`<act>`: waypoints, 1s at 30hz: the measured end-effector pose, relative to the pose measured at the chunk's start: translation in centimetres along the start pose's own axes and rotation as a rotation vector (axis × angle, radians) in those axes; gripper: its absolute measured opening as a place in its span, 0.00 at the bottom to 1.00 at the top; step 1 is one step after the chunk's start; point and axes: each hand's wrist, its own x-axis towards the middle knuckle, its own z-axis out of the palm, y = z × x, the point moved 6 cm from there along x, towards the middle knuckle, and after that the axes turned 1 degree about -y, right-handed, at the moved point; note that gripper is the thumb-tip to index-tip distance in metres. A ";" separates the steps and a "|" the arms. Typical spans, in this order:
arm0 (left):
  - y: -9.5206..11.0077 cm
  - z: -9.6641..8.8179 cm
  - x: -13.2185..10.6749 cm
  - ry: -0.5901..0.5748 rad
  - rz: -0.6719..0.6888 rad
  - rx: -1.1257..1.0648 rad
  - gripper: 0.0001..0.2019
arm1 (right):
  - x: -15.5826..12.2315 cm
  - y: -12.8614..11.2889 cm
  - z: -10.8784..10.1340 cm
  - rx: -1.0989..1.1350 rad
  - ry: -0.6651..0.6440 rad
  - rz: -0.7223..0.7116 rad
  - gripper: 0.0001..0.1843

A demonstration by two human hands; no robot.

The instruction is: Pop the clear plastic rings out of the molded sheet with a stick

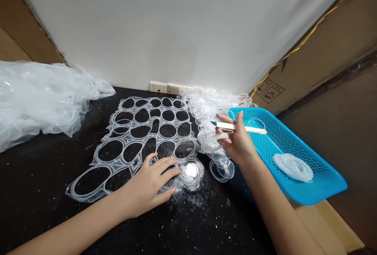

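Observation:
My left hand lies flat with its fingers stretched out on a translucent plastic sheet full of cut-out round and oval holes. Its fingertips touch a small clear round piece at the sheet's near right corner, ringed by white shavings. My right hand is closed on a white-handled craft knife, blade pointing left, and also pinches a clear plastic ring. It hovers above the black tabletop beside the blue basket.
A blue perforated basket at the right holds a stack of white rings. Loose clear rings and trimmings lie between sheet and basket. A heap of plastic sheeting sits left. Cardboard boxes stand right.

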 end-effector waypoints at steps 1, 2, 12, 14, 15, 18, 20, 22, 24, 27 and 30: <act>0.0 -0.2 0.0 0.013 -0.001 -0.011 0.15 | -0.2 0.2 0.5 0.036 -0.038 0.030 0.34; 0.0 -0.4 0.0 0.032 -0.005 -0.022 0.14 | -0.4 0.4 0.9 0.065 -0.067 0.054 0.34; -1.3 -2.0 -0.4 0.320 -0.201 -0.484 0.11 | -3.4 2.0 5.4 0.154 -0.361 0.194 0.33; -1.8 -1.7 -0.2 0.319 -0.232 -0.671 0.15 | -4.2 2.4 6.5 0.184 -0.438 0.217 0.33; -1.9 -1.4 -0.1 0.304 -0.234 -0.770 0.18 | -4.6 2.5 7.0 0.190 -0.474 0.224 0.33; -1.8 -0.8 0.3 0.220 -0.204 -0.985 0.20 | -5.1 3.1 7.8 0.165 -0.539 0.244 0.35; -1.5 -0.7 0.3 0.161 -0.210 -1.016 0.15 | -5.1 3.4 7.9 0.150 -0.543 0.261 0.35; -1.4 -0.9 0.3 0.143 -0.226 -0.991 0.12 | -5.0 3.5 7.8 0.151 -0.526 0.270 0.35; -1.3 -1.4 0.1 0.168 -0.223 -0.942 0.13 | -4.7 3.5 7.6 0.154 -0.492 0.266 0.34; -1.0 -2.0 -0.2 0.200 -0.186 -0.829 0.13 | -4.5 3.3 7.4 0.172 -0.441 0.257 0.31; 0.1 -2.3 -0.4 0.198 -0.054 -0.639 0.12 | -4.6 3.3 7.5 0.225 -0.428 0.268 0.28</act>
